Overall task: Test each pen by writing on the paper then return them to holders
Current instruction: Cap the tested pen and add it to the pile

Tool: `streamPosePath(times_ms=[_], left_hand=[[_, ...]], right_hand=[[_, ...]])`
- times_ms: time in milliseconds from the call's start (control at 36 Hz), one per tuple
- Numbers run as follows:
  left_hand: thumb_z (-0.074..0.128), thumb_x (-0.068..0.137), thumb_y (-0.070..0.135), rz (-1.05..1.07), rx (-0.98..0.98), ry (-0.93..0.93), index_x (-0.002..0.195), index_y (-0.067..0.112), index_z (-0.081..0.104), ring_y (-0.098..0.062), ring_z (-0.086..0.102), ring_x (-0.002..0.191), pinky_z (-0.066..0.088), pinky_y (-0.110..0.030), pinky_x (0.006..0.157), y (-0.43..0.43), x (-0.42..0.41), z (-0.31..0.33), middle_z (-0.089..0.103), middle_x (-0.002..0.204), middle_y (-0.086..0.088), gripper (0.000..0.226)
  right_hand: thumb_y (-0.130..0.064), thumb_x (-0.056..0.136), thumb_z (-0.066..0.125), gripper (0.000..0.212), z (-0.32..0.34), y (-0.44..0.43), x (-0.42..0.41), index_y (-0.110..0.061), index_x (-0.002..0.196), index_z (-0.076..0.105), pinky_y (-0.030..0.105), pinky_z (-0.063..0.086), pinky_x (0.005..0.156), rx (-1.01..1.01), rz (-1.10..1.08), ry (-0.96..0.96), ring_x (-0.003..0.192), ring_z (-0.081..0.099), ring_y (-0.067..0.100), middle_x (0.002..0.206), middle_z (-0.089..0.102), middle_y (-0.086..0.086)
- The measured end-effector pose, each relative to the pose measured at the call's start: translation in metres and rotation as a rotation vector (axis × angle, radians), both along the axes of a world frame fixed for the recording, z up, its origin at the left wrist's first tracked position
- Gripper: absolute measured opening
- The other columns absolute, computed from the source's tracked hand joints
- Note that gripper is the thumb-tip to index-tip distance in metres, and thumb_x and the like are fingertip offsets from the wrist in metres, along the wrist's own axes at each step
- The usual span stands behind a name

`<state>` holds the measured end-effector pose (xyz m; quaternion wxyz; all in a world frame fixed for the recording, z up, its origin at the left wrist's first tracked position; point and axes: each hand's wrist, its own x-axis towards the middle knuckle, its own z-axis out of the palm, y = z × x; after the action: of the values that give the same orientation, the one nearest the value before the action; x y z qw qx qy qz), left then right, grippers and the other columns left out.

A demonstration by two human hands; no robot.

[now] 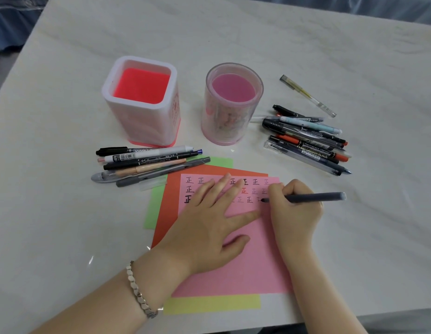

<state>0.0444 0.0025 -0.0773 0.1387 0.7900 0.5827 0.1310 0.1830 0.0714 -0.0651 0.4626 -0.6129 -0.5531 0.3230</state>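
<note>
My right hand (294,208) grips a dark grey pen (315,197), its tip touching the pink paper (245,268) at the end of the third row of written characters. My left hand (209,222) lies flat on the pink paper with fingers spread, holding it down. Two holders stand behind the paper: a square white one with a red bottom (142,100) and a round clear one with a pink bottom (231,102); no pens show inside either. One pile of pens (149,162) lies left of the paper, another pile (308,141) to the right.
Under the pink sheet lie orange (171,201), green (154,203) and yellow (209,304) sheets. A single clear pen (308,95) lies apart, behind the right pile. The marble table's front edge (354,317) runs close to my arms.
</note>
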Motion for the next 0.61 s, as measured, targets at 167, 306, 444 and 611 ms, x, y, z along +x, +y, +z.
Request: streamPosePath(times_ms=[167, 306, 444, 611], left_hand=[[0.041, 0.087, 0.048, -0.001, 0.005, -0.006, 0.127, 0.042, 0.054, -0.031, 0.02, 0.14, 0.011, -0.044, 0.112, -0.0002, -0.0005, -0.0004, 0.034, 0.149, -0.011, 0.043], [0.04, 0.087, 0.048, 0.001, 0.004, -0.006, 0.127, 0.042, 0.054, -0.03, 0.018, 0.14, 0.012, -0.044, 0.111, -0.0002, 0.0, -0.0008, 0.034, 0.149, -0.01, 0.042], [0.041, 0.087, 0.048, -0.001, 0.013, -0.003, 0.127, 0.042, 0.053, -0.031, 0.02, 0.14, 0.012, -0.044, 0.111, -0.0003, -0.0001, -0.0005, 0.035, 0.148, -0.011, 0.042], [0.041, 0.087, 0.048, -0.003, 0.023, 0.0, 0.126, 0.041, 0.054, -0.031, 0.021, 0.139, 0.013, -0.044, 0.111, -0.0002, -0.0002, -0.0008, 0.036, 0.148, -0.011, 0.042]], right_hand=[[0.002, 0.074, 0.058, 0.042, -0.0007, 0.0006, 0.0003, -0.015, 0.046, 0.033, 0.012, 0.028, 0.044, -0.015, 0.023, 0.003, 0.04, 0.033, 0.003, 0.038, 0.037, -0.01], [0.004, 0.073, 0.058, 0.041, -0.0004, 0.0, 0.0007, -0.014, 0.045, 0.034, 0.012, 0.028, 0.043, -0.024, 0.029, -0.024, 0.04, 0.035, 0.004, 0.037, 0.039, -0.009], [-0.009, 0.068, 0.056, 0.033, 0.0021, -0.0007, -0.0003, -0.015, 0.044, 0.033, 0.011, 0.028, 0.043, -0.023, 0.03, -0.011, 0.039, 0.036, 0.003, 0.036, 0.038, -0.01], [0.004, 0.072, 0.058, 0.041, 0.0016, -0.0005, -0.0002, -0.014, 0.044, 0.035, 0.01, 0.029, 0.043, -0.035, 0.041, -0.039, 0.039, 0.038, 0.002, 0.035, 0.041, -0.011]])
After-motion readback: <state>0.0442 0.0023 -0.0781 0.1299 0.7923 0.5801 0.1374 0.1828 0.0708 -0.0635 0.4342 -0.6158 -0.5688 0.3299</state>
